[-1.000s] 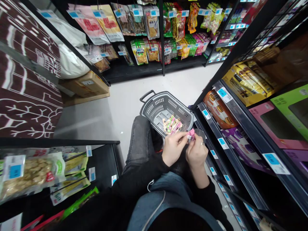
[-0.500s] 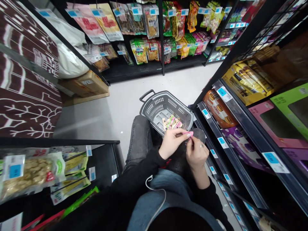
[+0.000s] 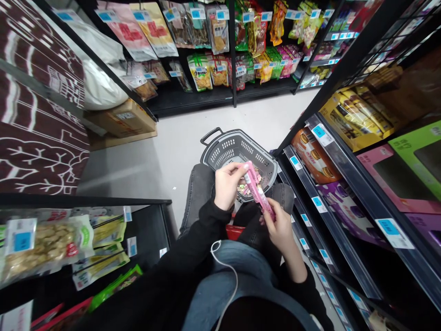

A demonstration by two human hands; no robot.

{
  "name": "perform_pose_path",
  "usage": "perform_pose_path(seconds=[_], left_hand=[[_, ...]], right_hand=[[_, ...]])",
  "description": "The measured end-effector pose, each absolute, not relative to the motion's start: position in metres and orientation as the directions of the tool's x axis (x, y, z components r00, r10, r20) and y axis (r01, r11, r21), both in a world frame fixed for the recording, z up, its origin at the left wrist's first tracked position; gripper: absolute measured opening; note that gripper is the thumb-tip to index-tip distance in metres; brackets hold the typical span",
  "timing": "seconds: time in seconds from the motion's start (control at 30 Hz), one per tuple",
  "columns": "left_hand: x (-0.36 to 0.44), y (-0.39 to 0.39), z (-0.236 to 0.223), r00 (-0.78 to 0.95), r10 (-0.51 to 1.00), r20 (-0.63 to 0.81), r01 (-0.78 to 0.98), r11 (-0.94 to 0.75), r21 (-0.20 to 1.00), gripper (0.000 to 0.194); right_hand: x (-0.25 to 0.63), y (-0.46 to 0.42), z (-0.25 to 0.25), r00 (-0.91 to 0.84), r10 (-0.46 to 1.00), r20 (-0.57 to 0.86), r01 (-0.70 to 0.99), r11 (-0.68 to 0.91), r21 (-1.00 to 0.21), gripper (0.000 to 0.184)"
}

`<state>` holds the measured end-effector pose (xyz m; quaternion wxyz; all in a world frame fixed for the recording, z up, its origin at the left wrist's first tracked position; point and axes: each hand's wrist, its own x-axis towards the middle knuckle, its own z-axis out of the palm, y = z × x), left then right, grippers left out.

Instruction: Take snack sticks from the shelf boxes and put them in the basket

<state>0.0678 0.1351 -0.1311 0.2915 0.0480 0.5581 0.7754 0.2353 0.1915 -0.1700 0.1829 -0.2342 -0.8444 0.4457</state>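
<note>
A long pink snack packet point(image 3: 255, 186) is stretched between both hands, slanting down to the right. My left hand point(image 3: 227, 184) pinches its upper end, thumb and fingers closed on it. Lower down, my right hand point(image 3: 279, 223) grips the other end. Beneath the packet stands a grey shopping basket point(image 3: 220, 154) with slotted walls. Several small wrapped snacks point(image 3: 243, 189) lie inside it, partly hidden by my left hand and the packet.
Shelves of boxed snacks point(image 3: 317, 156) with price tags rise close on the right. Hanging snack bags point(image 3: 200, 73) fill the rack ahead. At left are a cardboard box point(image 3: 124, 119) and a lower shelf with bagged goods point(image 3: 44, 248). Something red point(image 3: 234, 232) shows between my legs.
My left hand has moved up and left, and my right hand slightly down. The pink packet, earlier mostly hidden in my fingers, now shows at full length between them.
</note>
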Motion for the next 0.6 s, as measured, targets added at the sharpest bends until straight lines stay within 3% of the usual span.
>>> perform_pose_path(seconds=[0.13,0.27,0.47,0.6], left_hand=[[0.055,0.132,-0.127,-0.819,0.511,-0.26,-0.443,-0.276,0.853,0.022],[0.051,0.126,-0.136,-0.799,0.522,-0.299,-0.492,-0.283,0.823,0.024],[0.048,0.108,-0.166,-0.786,0.525,-0.326,-0.547,-0.346,0.763,0.026],[0.042,0.083,-0.184,-0.69,0.643,-0.332,-0.613,-0.274,0.741,0.026]], right_hand=[[0.245,0.191,-0.172,-0.792,0.606,-0.071,0.216,0.17,-0.961,0.024],[0.251,0.197,-0.168,-0.76,0.639,-0.123,0.184,0.029,-0.983,0.024],[0.261,0.211,-0.158,-0.841,0.523,-0.136,0.202,0.071,-0.977,0.027],[0.268,0.213,-0.156,-0.864,0.503,-0.022,0.195,0.294,-0.936,0.025]])
